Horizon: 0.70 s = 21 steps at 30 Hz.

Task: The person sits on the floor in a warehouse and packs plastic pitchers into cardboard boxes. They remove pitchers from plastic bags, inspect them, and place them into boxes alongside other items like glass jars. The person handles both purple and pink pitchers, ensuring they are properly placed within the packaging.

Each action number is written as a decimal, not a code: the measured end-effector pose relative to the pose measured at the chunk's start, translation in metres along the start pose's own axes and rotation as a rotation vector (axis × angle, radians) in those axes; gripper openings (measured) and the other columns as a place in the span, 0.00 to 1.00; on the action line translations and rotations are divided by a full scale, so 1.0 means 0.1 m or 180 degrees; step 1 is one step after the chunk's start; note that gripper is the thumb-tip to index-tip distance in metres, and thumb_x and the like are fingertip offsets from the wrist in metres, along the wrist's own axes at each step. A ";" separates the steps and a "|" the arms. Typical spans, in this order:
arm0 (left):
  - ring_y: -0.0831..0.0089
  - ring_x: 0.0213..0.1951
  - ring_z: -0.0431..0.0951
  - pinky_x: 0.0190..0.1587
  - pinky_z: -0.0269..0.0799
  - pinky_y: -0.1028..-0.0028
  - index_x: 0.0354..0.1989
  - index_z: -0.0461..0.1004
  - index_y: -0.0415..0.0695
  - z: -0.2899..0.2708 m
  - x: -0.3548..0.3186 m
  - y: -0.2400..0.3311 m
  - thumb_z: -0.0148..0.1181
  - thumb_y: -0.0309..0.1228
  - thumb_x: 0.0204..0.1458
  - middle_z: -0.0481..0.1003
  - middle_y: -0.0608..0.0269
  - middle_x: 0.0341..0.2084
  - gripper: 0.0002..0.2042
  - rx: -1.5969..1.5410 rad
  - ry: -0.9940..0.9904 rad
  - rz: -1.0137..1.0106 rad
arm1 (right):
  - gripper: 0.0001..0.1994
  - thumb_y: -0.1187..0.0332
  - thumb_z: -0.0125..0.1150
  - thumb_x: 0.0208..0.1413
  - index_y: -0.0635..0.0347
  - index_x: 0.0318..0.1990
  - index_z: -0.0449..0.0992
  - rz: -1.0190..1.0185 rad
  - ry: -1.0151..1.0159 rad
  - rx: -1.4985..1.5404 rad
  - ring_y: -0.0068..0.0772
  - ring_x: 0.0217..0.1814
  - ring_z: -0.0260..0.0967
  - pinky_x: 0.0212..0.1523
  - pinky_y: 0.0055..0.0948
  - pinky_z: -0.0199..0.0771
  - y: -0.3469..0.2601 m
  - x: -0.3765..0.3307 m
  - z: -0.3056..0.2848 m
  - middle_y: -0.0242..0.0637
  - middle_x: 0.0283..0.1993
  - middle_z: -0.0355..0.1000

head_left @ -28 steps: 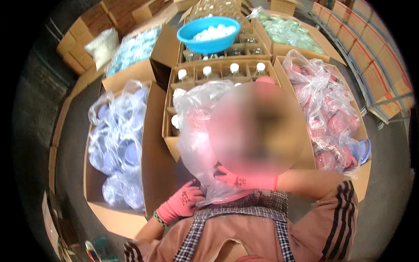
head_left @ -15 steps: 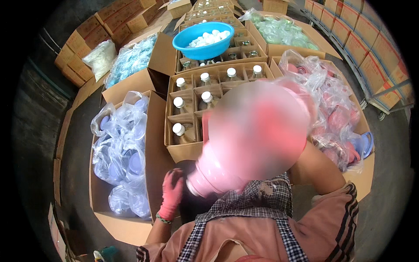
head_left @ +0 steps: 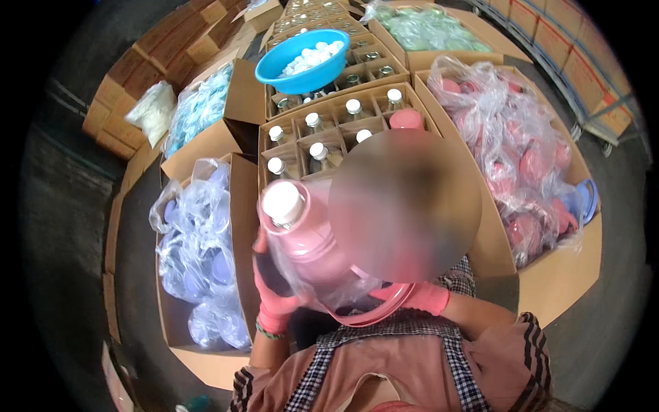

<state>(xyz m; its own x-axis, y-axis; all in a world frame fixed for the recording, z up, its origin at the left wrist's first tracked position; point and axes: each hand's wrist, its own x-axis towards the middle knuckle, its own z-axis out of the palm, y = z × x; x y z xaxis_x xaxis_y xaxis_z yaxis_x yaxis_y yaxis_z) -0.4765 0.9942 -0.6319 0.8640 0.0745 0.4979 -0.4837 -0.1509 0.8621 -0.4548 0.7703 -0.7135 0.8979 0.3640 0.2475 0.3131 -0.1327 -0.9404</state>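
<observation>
A pink thermos flask (head_left: pixel 312 247) with a white stopper (head_left: pixel 283 202) leans toward the upper left in front of me, partly wrapped in clear plastic film. My left hand (head_left: pixel 273 295), in a pink glove with a dark palm, is closed around its left side. On the lower right, my gloved right hand (head_left: pixel 425 299) grips the flask beside a curved pink band (head_left: pixel 374 316); its fingertips are partly hidden. A round blur covers the rest of the flask. Just beyond stands a divided carton (head_left: pixel 274 117) of glass bottles with white stoppers (head_left: pixel 318 151) and one pink top (head_left: pixel 406 120).
Bagged lilac parts (head_left: pixel 195 275) fill a carton at left; bagged pink parts (head_left: pixel 511 158) fill another at right. A blue basin (head_left: pixel 274 75) of white stoppers rests on the farther bottle carton. Bagged green parts (head_left: pixel 439 31) lie far right; stacked cartons (head_left: pixel 604 103) stand on a trolley.
The pink flask has turned and moved left, bringing its white stopper into view. My left hand has come up onto its side; earlier it was near the lower end. My right hand has come into view.
</observation>
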 end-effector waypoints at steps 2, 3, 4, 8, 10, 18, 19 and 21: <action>0.62 0.56 0.53 0.57 0.45 0.64 0.56 0.48 0.35 0.02 -0.08 -0.03 0.65 0.52 0.30 0.51 0.52 0.55 0.48 0.0547 -0.0045 -0.0296 | 0.29 0.61 0.64 0.30 0.65 0.44 0.65 0.0119 -0.0045 -0.0017 0.50 0.50 0.54 0.51 0.40 0.52 0.12 -0.16 0.12 0.47 0.45 0.61; 0.62 0.56 0.53 0.57 0.45 0.64 0.56 0.49 0.35 0.01 -0.06 -0.02 0.64 0.53 0.29 0.52 0.52 0.54 0.48 0.0384 0.0102 -0.0304 | 0.30 0.61 0.65 0.30 0.65 0.45 0.64 0.0127 -0.0021 0.0010 0.51 0.51 0.53 0.52 0.40 0.52 0.20 -0.21 0.17 0.47 0.46 0.60; 0.62 0.56 0.54 0.57 0.46 0.65 0.55 0.49 0.35 -0.02 -0.02 -0.03 0.64 0.55 0.28 0.52 0.52 0.54 0.49 0.0219 0.0246 -0.0314 | 0.31 0.60 0.64 0.31 0.65 0.46 0.64 0.0307 -0.0265 -0.0247 0.51 0.53 0.51 0.54 0.41 0.48 0.40 -0.35 0.23 0.48 0.48 0.59; 0.63 0.53 0.58 0.55 0.50 0.65 0.53 0.54 0.37 -0.08 0.73 0.08 0.61 0.51 0.35 0.58 0.57 0.51 0.40 -0.0078 0.0910 0.0564 | 0.31 0.58 0.63 0.32 0.64 0.47 0.64 0.0862 -0.0724 -0.0428 0.50 0.55 0.50 0.56 0.41 0.44 0.80 -0.62 0.23 0.48 0.50 0.59; 0.66 0.51 0.60 0.54 0.51 0.68 0.48 0.59 0.35 -0.06 1.12 0.01 0.52 0.30 0.42 0.63 0.56 0.47 0.23 0.0107 0.0426 0.0513 | 0.31 0.58 0.63 0.32 0.64 0.46 0.64 0.1010 -0.0850 -0.0308 0.50 0.55 0.50 0.56 0.41 0.45 0.90 -0.60 0.21 0.48 0.49 0.59; 0.55 0.54 0.57 0.54 0.53 0.66 0.54 0.51 0.30 1.43 2.36 -1.61 0.50 0.59 0.38 0.59 0.40 0.50 0.44 0.3077 -0.2060 -0.1288 | 0.31 0.58 0.64 0.32 0.65 0.46 0.64 0.1253 -0.0903 -0.0108 0.49 0.54 0.52 0.56 0.40 0.47 1.02 -0.56 0.06 0.49 0.49 0.60; 0.55 0.54 0.58 0.54 0.54 0.67 0.54 0.50 0.30 1.77 2.44 -1.78 0.50 0.60 0.36 0.58 0.39 0.50 0.46 0.3039 -0.2039 -0.1207 | 0.31 0.58 0.64 0.32 0.65 0.46 0.64 0.1334 -0.0853 -0.0093 0.48 0.54 0.52 0.56 0.40 0.47 1.02 -0.56 0.00 0.49 0.49 0.60; 0.53 0.53 0.59 0.53 0.54 0.65 0.55 0.48 0.32 1.95 2.53 -2.16 0.52 0.61 0.34 0.57 0.40 0.51 0.48 0.2906 -0.1841 -0.1694 | 0.31 0.58 0.64 0.32 0.65 0.46 0.64 0.1296 -0.1072 0.0000 0.48 0.54 0.52 0.55 0.40 0.48 0.99 -0.57 0.04 0.49 0.49 0.60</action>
<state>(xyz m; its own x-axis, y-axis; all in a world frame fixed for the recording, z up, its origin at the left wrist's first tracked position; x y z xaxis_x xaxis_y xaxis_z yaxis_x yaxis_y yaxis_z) -0.1266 0.8529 -0.7104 0.9730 -0.0785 -0.2173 0.0273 -0.8949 0.4455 -0.4762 0.7404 -0.8216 0.7977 0.5590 -0.2264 -0.0403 -0.3252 -0.9448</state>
